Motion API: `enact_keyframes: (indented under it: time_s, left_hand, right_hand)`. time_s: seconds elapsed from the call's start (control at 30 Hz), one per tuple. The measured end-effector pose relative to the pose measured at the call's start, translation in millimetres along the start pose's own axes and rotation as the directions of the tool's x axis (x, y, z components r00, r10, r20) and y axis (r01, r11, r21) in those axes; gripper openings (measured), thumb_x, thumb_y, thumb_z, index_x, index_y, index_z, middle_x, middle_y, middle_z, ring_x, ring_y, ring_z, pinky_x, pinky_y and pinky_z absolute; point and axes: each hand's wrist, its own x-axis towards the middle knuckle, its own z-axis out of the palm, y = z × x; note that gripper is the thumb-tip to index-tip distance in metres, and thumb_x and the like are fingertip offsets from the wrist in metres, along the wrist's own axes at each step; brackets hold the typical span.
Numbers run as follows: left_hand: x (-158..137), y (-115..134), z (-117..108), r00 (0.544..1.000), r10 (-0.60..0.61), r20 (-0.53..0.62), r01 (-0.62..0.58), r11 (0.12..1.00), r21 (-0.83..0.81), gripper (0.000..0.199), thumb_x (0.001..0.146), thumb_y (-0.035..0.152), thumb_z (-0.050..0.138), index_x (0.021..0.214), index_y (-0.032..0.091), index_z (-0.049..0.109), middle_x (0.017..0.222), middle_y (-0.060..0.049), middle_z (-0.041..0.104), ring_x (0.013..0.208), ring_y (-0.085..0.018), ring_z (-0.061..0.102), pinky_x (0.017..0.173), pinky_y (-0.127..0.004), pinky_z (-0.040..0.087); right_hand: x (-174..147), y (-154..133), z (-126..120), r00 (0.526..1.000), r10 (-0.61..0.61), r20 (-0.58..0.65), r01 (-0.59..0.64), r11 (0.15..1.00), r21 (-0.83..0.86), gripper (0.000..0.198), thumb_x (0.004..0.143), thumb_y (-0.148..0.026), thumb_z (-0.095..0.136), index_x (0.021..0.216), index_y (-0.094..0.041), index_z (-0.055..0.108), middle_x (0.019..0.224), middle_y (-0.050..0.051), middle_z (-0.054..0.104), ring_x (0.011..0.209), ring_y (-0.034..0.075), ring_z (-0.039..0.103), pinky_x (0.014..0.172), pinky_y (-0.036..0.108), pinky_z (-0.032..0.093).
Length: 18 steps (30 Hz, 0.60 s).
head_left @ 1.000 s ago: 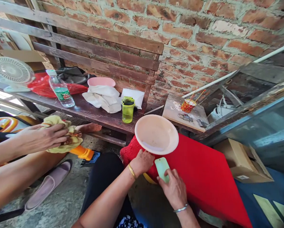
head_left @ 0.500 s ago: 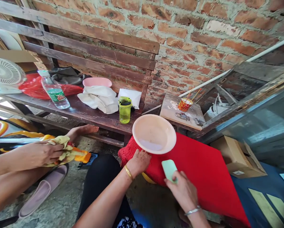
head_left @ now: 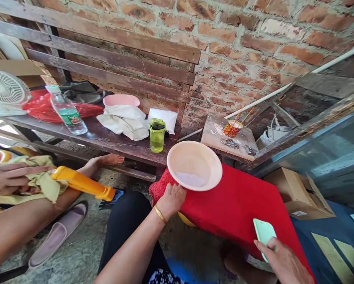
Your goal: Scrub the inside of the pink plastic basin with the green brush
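Observation:
A pale peach basin (head_left: 206, 148) stands on the far end of the red cloth (head_left: 224, 213), with a whitish patch in its bottom that I cannot identify. My left hand (head_left: 173, 197), with a gold bangle at the wrist, has its bent fingers closed on the basin's near rim. At the lower right, my right hand (head_left: 283, 256) grips a flat mint-green phone-sized slab (head_left: 265, 232) with rounded corners between thumb and fingers. It is held over the right part of the cloth, well apart from the basin.
On the wooden bench (head_left: 105, 144) stand a green cup (head_left: 157, 140), a water bottle (head_left: 70, 114) and a fan (head_left: 6, 86). Another person's hand (head_left: 11, 179) at left holds a yellowish cloth by an orange toy-like object (head_left: 82, 182). A cardboard box (head_left: 295, 193) is at right.
My right hand has moved right and slightly down with the mint-green slab, away from the basin. My left hand stays by the rim. The other person's hand has shifted left, showing more orange.

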Motion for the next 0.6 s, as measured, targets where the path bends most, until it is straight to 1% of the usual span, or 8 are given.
enact_keyframes:
  time_s: [0.07, 0.1, 0.17, 0.27, 0.33, 0.4, 0.53, 0.6]
  left_hand:
    - [-1, -5, -2, 0.999, -0.031, -0.031, 0.032, 0.999, 0.019, 0.029, 0.093, 0.007, 0.045, 0.108, 0.011, 0.07, 0.105, -0.017, 0.07, 0.099, -0.028, 0.064, 0.098, -0.05, 0.045]
    - [-1, -7, -4, 0.998, -0.054, -0.032, 0.054, 0.998, 0.025, 0.029, 0.093, 0.006, 0.045, 0.108, 0.01, 0.07, 0.104, -0.018, 0.07, 0.098, -0.028, 0.065, 0.097, -0.05, 0.045]
    - [0, -8, -9, 0.995, -0.099, -0.002, 0.099, 0.995, 0.031, 0.029, 0.093, 0.006, 0.045, 0.106, 0.01, 0.071, 0.103, -0.017, 0.07, 0.098, -0.029, 0.065, 0.096, -0.05, 0.046]
    - [4, -6, -15, 0.991, -0.116, 0.068, 0.115, 0.993, 0.027, 0.031, 0.095, 0.007, 0.043, 0.108, 0.008, 0.071, 0.105, -0.018, 0.071, 0.102, -0.03, 0.065, 0.098, -0.05, 0.045]
    - [5, -4, -16, 0.989, -0.107, 0.105, 0.106, 0.994, 0.018, 0.032, 0.096, 0.008, 0.042, 0.111, 0.009, 0.07, 0.108, -0.019, 0.07, 0.103, -0.03, 0.065, 0.098, -0.049, 0.044]
    - [6, -2, -15, 0.985, -0.108, 0.131, 0.108, 0.994, 0.011, 0.034, 0.095, 0.008, 0.041, 0.113, 0.01, 0.07, 0.11, -0.019, 0.07, 0.103, -0.03, 0.064, 0.097, -0.049, 0.044]
    - [8, -2, -11, 0.982, -0.122, 0.145, 0.122, 0.993, 0.007, 0.036, 0.095, 0.008, 0.039, 0.114, 0.01, 0.069, 0.112, -0.02, 0.069, 0.105, -0.031, 0.063, 0.1, -0.049, 0.041]
    - [8, -3, -9, 0.983, -0.118, 0.142, 0.118, 0.993, 0.006, 0.036, 0.095, 0.008, 0.038, 0.114, 0.009, 0.069, 0.113, -0.02, 0.069, 0.106, -0.032, 0.063, 0.1, -0.049, 0.041]
  right_hand:
    - [-5, -20, 4, 0.999, -0.035, 0.009, 0.035, 0.999, 0.013, 0.036, 0.093, -0.054, 0.045, 0.065, -0.033, 0.053, 0.067, 0.004, 0.06, 0.06, 0.029, 0.063, 0.057, 0.04, 0.039]
    - [-9, -42, 7, 0.997, -0.067, 0.034, 0.067, 0.998, 0.017, 0.033, 0.092, -0.053, 0.047, 0.068, -0.032, 0.055, 0.072, 0.003, 0.062, 0.062, 0.027, 0.063, 0.055, 0.037, 0.037]
    - [-19, -100, 11, 0.978, -0.197, 0.062, 0.197, 0.98, 0.009, 0.025, 0.09, -0.05, 0.054, 0.074, -0.03, 0.058, 0.08, 0.002, 0.064, 0.065, 0.023, 0.064, 0.054, 0.032, 0.034]
    - [-31, -184, 15, 0.914, -0.406, 0.02, 0.406, 0.912, -0.057, 0.018, 0.086, -0.044, 0.065, 0.081, -0.027, 0.062, 0.085, 0.001, 0.062, 0.074, 0.019, 0.065, 0.061, 0.028, 0.036]
    - [-35, -217, 15, 0.867, -0.497, -0.028, 0.493, 0.865, -0.091, 0.016, 0.085, -0.04, 0.069, 0.086, -0.025, 0.064, 0.089, 0.002, 0.062, 0.082, 0.019, 0.065, 0.068, 0.028, 0.038]
    - [-35, -227, 16, 0.849, -0.527, -0.043, 0.523, 0.849, -0.067, 0.015, 0.085, -0.038, 0.07, 0.088, -0.025, 0.064, 0.091, 0.003, 0.062, 0.085, 0.019, 0.064, 0.071, 0.027, 0.038]
    - [-31, -218, 17, 0.881, -0.472, -0.035, 0.473, 0.881, 0.029, 0.016, 0.085, -0.038, 0.07, 0.086, -0.025, 0.061, 0.086, 0.0, 0.059, 0.079, 0.016, 0.063, 0.065, 0.026, 0.035]
    - [-30, -219, 18, 0.88, -0.472, -0.046, 0.475, 0.878, 0.068, 0.017, 0.085, -0.039, 0.07, 0.088, -0.025, 0.062, 0.087, 0.0, 0.059, 0.079, 0.017, 0.063, 0.066, 0.027, 0.036]
